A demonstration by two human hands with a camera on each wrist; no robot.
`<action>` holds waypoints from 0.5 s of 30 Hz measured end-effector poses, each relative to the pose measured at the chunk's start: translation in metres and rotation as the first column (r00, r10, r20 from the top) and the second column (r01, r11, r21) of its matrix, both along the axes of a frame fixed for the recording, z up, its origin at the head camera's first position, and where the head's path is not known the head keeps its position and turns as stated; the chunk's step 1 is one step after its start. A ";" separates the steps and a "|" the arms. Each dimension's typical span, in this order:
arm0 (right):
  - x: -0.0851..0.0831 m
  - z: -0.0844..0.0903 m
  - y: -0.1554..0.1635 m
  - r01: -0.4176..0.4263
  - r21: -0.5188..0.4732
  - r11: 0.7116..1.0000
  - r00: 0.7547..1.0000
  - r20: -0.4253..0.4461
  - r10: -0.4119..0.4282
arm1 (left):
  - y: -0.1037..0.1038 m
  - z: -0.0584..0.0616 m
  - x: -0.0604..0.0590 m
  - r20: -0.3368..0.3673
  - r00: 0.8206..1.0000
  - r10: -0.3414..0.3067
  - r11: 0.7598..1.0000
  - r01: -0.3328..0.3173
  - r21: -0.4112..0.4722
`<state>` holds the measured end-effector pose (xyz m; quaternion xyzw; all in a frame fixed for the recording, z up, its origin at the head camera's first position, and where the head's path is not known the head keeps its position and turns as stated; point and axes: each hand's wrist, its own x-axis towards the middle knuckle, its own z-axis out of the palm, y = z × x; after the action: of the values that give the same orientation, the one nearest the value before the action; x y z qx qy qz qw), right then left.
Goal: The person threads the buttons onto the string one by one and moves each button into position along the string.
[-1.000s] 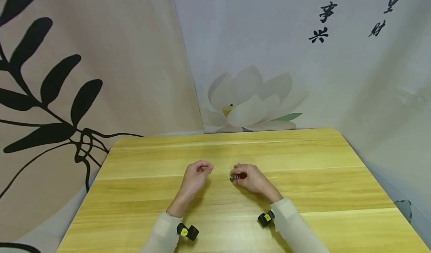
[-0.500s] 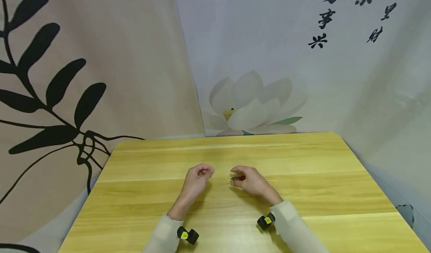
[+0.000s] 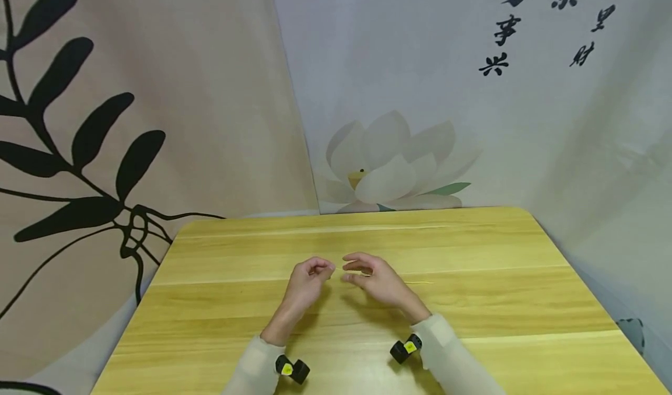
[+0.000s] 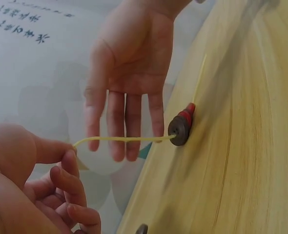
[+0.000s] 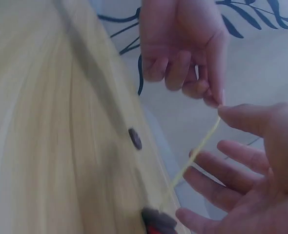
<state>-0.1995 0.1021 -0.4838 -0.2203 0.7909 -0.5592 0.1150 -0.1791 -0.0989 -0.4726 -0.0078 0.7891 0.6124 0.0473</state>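
My left hand (image 3: 306, 284) pinches one end of a thin yellow string (image 4: 127, 139) between thumb and forefinger. From there the string runs to a dark brown button (image 4: 178, 131) and comes out beyond it. Red pieces (image 4: 187, 114) sit against the back of that button, seemingly on the same string. They are at the tabletop in the left wrist view, and cut off by the lower edge in the right wrist view. My right hand (image 3: 380, 281), its fingers apart and fairly straight, hovers close to the string and the left fingertips. It holds nothing that I can see.
A small loose dark button (image 5: 135, 138) lies on the wooden table (image 3: 220, 325). The string's far tail (image 3: 420, 282) trails to the right of my right hand. Behind the table hangs a printed curtain (image 3: 236, 91).
My right hand has let go of the brown and red pieces, straightened its fingers and moved left toward the other hand. The left hand keeps its pinch, almost still.
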 end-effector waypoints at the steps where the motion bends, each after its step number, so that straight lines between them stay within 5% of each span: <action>1: 0.000 0.001 -0.002 -0.003 -0.016 1.000 1.000 0.024 0.003 | 0.000 0.000 0.000 0.002 1.000 -0.001 1.000 0.001 0.002; 15: -0.001 0.001 -0.008 -0.013 -0.075 0.997 0.998 0.062 0.018 | 0.000 0.003 0.002 -0.010 1.000 -0.009 1.000 0.009 0.006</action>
<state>-0.2007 0.0937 -0.4830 -0.2129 0.7638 -0.5939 0.1360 -0.1773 -0.0992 -0.4697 -0.0011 0.7875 0.6146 0.0461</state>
